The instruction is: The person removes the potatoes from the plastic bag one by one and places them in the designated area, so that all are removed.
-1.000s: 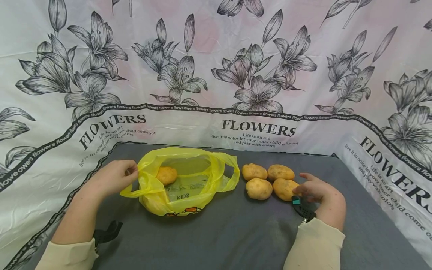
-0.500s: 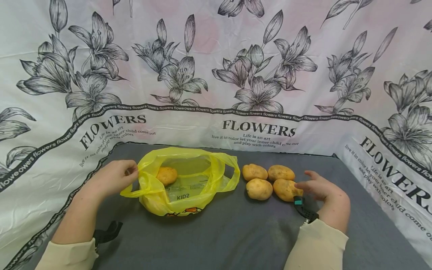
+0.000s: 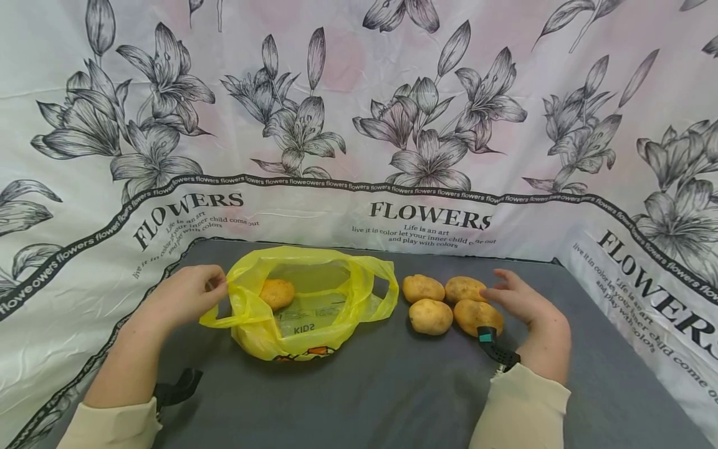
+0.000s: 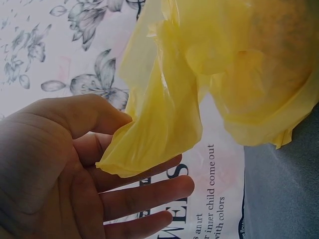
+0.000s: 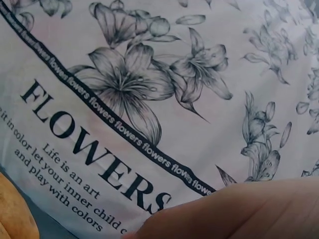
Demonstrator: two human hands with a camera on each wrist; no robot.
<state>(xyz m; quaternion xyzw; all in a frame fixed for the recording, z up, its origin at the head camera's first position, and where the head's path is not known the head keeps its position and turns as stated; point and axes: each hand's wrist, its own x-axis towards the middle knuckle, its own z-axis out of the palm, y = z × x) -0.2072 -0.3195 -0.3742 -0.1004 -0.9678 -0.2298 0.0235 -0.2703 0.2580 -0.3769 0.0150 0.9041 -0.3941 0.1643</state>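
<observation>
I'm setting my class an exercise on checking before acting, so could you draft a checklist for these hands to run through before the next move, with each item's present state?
1. Left hand has hold of the yellow bag: ok, thumb and finger pinch its plastic.
2. Bag mouth open: ok, it gapes enough to show a potato inside.
3. Loose potatoes near the right hand: ok, four sit on the table.
4. Right hand grips a potato: not ok, its fingers are not curled round one.
5. Right fingertips touch the far right potato: cannot tell, they overlap its edge in the head view.
</observation>
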